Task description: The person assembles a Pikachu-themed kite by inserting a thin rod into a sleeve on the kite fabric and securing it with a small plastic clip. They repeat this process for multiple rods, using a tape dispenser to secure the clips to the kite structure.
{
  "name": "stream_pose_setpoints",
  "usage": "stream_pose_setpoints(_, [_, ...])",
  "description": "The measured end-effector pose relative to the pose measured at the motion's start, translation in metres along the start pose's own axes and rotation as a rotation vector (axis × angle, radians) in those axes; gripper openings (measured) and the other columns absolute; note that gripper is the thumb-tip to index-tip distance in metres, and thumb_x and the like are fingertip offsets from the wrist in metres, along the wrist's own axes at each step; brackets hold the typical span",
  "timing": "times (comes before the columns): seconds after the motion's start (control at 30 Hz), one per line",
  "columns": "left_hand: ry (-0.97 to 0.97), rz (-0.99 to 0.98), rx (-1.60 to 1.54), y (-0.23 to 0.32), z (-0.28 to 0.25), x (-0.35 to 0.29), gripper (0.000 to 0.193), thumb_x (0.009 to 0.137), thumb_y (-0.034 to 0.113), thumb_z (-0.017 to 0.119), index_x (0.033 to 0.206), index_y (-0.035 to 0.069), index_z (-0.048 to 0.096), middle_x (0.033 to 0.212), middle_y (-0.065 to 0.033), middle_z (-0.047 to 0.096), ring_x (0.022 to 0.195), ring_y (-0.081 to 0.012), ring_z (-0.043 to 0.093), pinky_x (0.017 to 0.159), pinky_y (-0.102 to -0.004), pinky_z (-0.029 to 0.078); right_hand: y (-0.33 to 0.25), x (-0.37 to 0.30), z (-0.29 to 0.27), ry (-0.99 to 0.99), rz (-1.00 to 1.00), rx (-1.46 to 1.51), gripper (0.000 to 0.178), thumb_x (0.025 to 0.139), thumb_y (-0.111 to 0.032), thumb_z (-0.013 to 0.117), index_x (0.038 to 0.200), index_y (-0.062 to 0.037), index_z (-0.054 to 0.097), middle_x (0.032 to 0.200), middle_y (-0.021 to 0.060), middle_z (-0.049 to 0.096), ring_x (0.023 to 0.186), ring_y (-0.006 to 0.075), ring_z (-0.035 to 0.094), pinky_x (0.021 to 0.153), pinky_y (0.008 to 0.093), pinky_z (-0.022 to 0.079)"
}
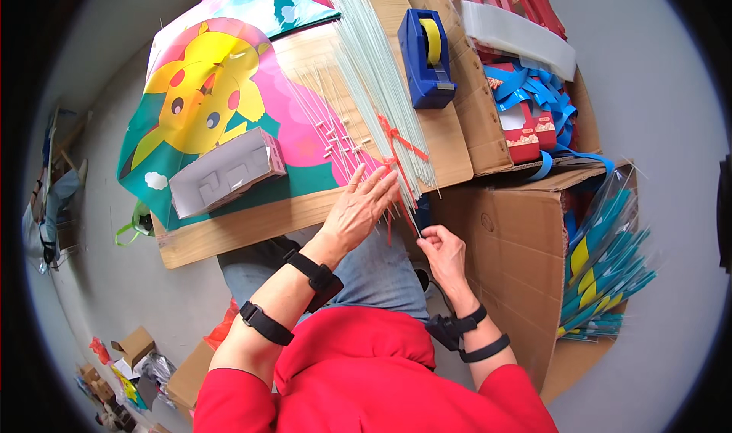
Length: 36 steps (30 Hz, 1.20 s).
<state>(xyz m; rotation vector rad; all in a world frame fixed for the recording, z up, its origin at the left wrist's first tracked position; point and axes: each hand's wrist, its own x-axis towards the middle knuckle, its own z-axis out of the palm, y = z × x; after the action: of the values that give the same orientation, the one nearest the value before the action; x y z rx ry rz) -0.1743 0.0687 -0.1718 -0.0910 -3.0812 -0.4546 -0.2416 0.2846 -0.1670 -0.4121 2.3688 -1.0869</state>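
My left hand (361, 206) lies with fingers stretched over the near ends of thin rods and a red tie at the wooden board's front edge. Just right of it, my right hand (444, 251) pinches the end of a thin rod, which sticks out past the board. A long bundle of pale thin rods (374, 70) runs away from me, with a red ribbon (398, 137) tied around it. Left of the bundle, several thin sticks with small white fittings (335, 139) lie loose on a printed sheet (293, 131).
An open carton (229, 175) sits on the sheet, which shows a yellow cartoon figure. The board (252, 238) also carries a blue tape dispenser (427, 59). At right stand cardboard boxes (496, 257) holding red packages, blue ribbon (537, 90) and wrapped teal-and-yellow bundles (602, 257).
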Motion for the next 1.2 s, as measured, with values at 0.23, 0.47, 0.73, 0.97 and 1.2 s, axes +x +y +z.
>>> stream_pose_setpoints(0.23, [-0.121,-0.584,-1.046,0.049,-0.020,-0.019,0.035,0.093,0.018,0.057,0.120,-0.003,0.058,0.100,-0.0155,0.064,0.082,-0.0233,0.065,0.073,-0.0353,0.053,0.023,-0.099,-0.061,-0.086,0.040,-0.167,0.007,0.081,-0.006,0.067,0.084,-0.0003,0.065,0.074,0.0094,0.062,0.064,0.0171,0.060,0.061,0.0297,0.048])
stream_pose_setpoints(0.47, [-0.086,-0.753,-1.955,0.100,-0.005,-0.023,0.039,0.098,0.023,0.056,0.128,-0.002,0.051,0.101,-0.0076,0.064,0.075,-0.0092,0.062,0.069,-0.0255,0.054,0.051,-0.192,-0.093,-0.243,0.109,-0.237,0.004,0.081,-0.002,0.065,0.084,-0.0001,0.063,0.077,0.0130,0.062,0.066,0.0247,0.063,0.062,0.0339,0.050])
stream_pose_setpoints(0.73, [0.185,-0.505,-1.769,0.085,-0.065,-0.065,0.022,0.098,0.014,0.053,0.107,-0.002,0.065,0.084,-0.0057,0.067,0.074,-0.0076,0.061,0.066,-0.0235,0.052,-0.085,-0.081,-0.037,-0.253,-0.313,0.082,0.046,0.092,-0.004,0.049,0.137,0.0015,0.044,0.121,0.0170,0.061,0.109,0.0261,0.061,0.096,0.0363,0.046])
stream_pose_setpoints(0.97, [0.395,-0.642,-1.367,0.035,-0.104,-0.105,0.008,0.089,0.004,0.058,0.088,-0.004,0.061,0.077,-0.0159,0.064,0.068,-0.0234,0.065,0.062,-0.0344,0.051,-0.206,-0.016,0.055,-0.393,-0.556,0.150,0.014,0.091,-0.003,0.060,0.100,0.0030,0.068,0.100,0.0148,0.069,0.094,0.0213,0.066,0.081,0.0292,0.052])
stream_pose_setpoints(1.2, [0.447,-0.557,-0.563,-0.102,-0.152,-0.140,0.010,0.085,0.006,0.064,0.093,0.001,0.065,0.086,-0.0137,0.064,0.078,-0.0316,0.064,0.068,-0.0386,0.052,-0.215,0.064,0.103,-0.299,0.035,0.563,0.024,0.098,-0.023,0.056,0.107,-0.0015,0.058,0.065,0.0020,0.061,0.058,0.0074,0.053,0.056,0.0250,0.044])
